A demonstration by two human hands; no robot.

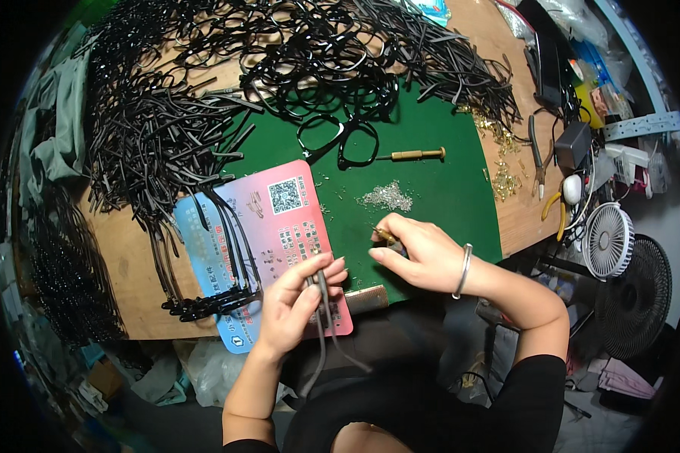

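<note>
My left hand is closed on a pair of slim grey eyeglass temples, whose long ends hang down past the table edge. In my right hand there is a small brass-coloured screwdriver, partly hidden by the fingers, held apart from the temples. Under the left hand lies a pink and blue printed mat, with dark temples laid across it. Beyond my right hand, a pile of tiny silvery screws rests on the green mat. Farther back lie a black glasses front and another brass-handled screwdriver.
Heaps of dark temples and black frames cover the far and left table. Gold-coloured small parts are scattered at right, beside pliers and yellow-handled cutters. A white fan stands past the right edge.
</note>
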